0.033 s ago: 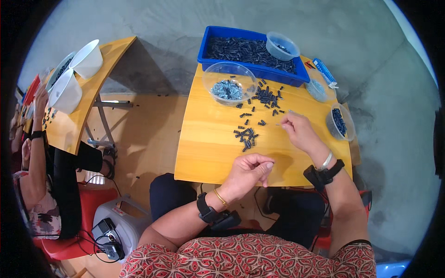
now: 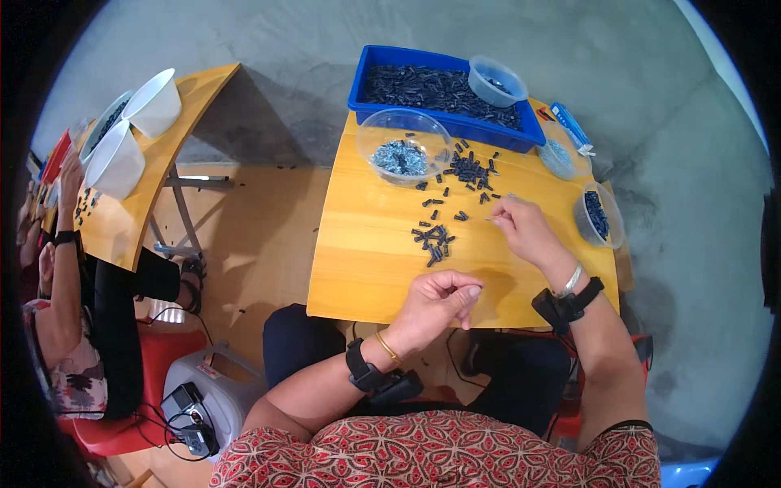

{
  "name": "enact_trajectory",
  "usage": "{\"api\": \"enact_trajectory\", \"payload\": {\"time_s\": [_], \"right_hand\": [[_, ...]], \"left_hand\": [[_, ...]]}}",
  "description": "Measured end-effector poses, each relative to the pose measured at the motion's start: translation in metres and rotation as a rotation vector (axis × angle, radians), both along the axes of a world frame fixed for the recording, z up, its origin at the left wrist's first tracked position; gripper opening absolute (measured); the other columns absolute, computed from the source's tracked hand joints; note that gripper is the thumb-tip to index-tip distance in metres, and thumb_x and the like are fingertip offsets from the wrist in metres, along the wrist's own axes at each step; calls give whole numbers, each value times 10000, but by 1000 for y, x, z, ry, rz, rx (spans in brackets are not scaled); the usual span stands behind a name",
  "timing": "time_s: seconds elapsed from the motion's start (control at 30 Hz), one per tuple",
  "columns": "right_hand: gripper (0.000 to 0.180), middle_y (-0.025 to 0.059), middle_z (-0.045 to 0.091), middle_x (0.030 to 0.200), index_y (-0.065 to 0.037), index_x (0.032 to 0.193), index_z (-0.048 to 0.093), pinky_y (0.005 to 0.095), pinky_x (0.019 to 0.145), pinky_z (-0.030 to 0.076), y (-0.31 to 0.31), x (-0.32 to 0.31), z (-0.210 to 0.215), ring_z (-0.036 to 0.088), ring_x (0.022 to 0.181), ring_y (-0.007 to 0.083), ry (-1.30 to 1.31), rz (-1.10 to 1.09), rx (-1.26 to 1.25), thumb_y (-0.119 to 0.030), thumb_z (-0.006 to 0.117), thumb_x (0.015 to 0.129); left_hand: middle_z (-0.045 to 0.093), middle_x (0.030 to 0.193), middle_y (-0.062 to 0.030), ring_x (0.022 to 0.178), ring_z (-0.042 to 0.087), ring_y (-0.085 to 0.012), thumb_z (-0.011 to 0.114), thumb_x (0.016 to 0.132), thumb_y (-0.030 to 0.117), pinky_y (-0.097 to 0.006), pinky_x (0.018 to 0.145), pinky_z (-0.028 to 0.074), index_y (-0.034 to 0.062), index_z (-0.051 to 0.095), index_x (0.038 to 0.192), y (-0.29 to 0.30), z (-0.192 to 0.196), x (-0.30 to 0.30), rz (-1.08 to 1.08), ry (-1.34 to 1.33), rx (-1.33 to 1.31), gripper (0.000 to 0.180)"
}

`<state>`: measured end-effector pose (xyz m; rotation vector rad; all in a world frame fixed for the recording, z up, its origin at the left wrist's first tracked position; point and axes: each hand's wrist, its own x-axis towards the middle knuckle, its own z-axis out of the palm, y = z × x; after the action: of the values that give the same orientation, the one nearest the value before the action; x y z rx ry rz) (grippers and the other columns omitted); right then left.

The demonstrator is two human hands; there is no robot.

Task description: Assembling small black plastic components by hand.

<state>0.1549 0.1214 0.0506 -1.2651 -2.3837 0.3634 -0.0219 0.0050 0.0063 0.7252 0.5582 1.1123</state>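
Observation:
My left hand point(image 2: 439, 305) is closed above the near edge of the yellow table point(image 2: 358, 285), thumb and fingertips pressed together. Whatever lies in that pinch is hidden. Farther right, my right hand point(image 2: 525, 229) pinches a thin grey piece point(image 2: 490, 218), whose small end sticks out to the left. Between the hands and the back of the table lie small black tubular parts, in a nearer pile point(image 2: 434, 241) and a farther pile point(image 2: 469, 168), with several loose ones around them. A clear bowl point(image 2: 404, 122) holding shiny silvery pieces stands left of the farther pile.
At the back stands a blue tray point(image 2: 455, 124) full of black parts, with a small clear tub point(image 2: 498, 81) in it. Two more tubs, one with pale pieces point(image 2: 561, 159) and one with black parts point(image 2: 598, 215), line the right edge. At left a person works beside white bowls point(image 2: 115, 160).

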Motion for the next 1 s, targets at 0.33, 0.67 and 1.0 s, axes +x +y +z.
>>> {"api": "enact_trajectory", "payload": {"time_s": [0.33,0.67,1.0], "right_hand": [[63,190,544,700,9,734,481,383,605,428,-3,-6,0,535,684,359,-94,19,64,1,537,706],[32,16,495,688,0,821,473,219,553,424,-134,-8,48,494,613,81,654,-39,-346,-8,502,809],[55,33,538,755,4,859,528,210,592,459,-214,-16,94,538,654,86,727,15,-68,14,509,809]], "left_hand": [[579,722,-45,538,516,-94,551,821,58,-211,517,446,-5,594,911,0,1,-4,-19,43,46,119],[580,781,-44,651,537,-98,547,810,18,-227,575,466,2,594,931,-24,40,-7,-29,-149,68,131],[591,800,-61,687,559,-129,525,828,51,-268,638,491,-7,572,992,-81,97,-14,-133,-161,149,180]]}}
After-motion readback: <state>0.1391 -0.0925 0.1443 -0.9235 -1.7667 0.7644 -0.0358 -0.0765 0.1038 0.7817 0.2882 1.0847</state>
